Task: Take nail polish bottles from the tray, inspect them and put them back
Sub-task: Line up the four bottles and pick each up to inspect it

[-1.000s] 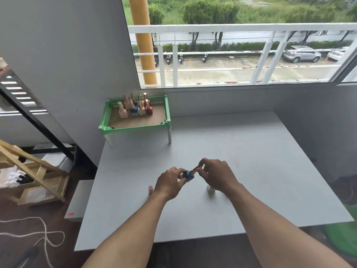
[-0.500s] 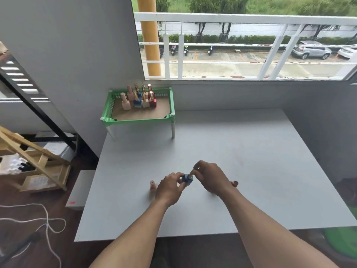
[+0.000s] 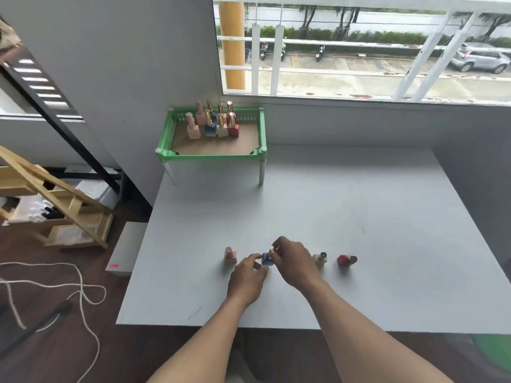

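A: What's held rn, and where?

B: A blue bottle [image 3: 267,259] is pinched at its body by the left hand [image 3: 247,278], low over the near part of the bench [image 3: 345,205]. The right hand [image 3: 296,262] is closed on the gold cap [image 3: 272,248] at the top. Whether the base is resting on the bench or just off it can't be told. Both hands are brought together on the one bottle.

A: What else is out of the tray?

B: Three more are seen on the bench: a pink bottle [image 3: 230,254] just left of the hands, a beige bottle [image 3: 320,259] to the right, and a red bottle [image 3: 345,260] beyond it. The rest are kept upright in a cluster at the back-left of the green tray [image 3: 213,153], approx. seven, though some are hidden behind others.

A: So the step in hand?

B: Judged to be inspection of the blue one, prob. at the cap. It's best done w/ the body held still and upright by the left hand while the cap is turned by the right, so nothing is spilled. The elbows should be kept in, as the neighbours are near and could be knocked over. Once checked, the cap should be seated tight before the bottle is carried back to the tray, into the bare front part.
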The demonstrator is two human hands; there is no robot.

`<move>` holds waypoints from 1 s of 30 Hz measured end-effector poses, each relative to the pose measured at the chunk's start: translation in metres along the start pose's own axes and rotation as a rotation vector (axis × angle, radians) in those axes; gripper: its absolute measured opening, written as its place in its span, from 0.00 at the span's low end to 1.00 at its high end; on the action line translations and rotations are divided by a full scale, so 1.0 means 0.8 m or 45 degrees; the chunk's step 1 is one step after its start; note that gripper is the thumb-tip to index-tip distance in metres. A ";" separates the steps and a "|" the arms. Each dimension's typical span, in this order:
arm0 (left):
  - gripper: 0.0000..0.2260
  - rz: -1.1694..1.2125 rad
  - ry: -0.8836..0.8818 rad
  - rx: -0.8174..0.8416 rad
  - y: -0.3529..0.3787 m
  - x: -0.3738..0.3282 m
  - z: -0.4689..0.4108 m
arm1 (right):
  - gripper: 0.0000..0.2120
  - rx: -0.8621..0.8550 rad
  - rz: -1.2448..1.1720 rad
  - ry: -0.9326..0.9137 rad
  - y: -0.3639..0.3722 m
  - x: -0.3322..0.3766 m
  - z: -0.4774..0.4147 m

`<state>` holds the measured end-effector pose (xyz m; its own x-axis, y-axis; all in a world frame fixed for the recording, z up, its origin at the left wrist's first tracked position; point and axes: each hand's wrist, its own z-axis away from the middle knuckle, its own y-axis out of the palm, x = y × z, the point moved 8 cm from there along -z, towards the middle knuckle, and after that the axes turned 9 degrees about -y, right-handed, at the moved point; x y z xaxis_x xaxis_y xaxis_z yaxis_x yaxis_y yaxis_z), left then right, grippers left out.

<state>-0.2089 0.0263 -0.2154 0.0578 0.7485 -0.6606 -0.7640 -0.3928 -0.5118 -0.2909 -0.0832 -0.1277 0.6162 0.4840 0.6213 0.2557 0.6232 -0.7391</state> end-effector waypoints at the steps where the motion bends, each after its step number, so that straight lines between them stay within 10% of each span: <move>1: 0.14 0.025 -0.018 -0.003 -0.001 0.004 -0.002 | 0.09 -0.003 -0.004 -0.012 0.003 0.002 -0.002; 30: 0.08 -0.280 -0.066 -0.082 -0.002 0.020 -0.005 | 0.09 -0.056 -0.164 0.035 0.030 -0.028 0.002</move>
<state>-0.2039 0.0368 -0.2273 0.1840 0.8458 -0.5007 -0.6941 -0.2489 -0.6755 -0.2997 -0.0780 -0.1585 0.5965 0.3842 0.7046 0.3659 0.6513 -0.6648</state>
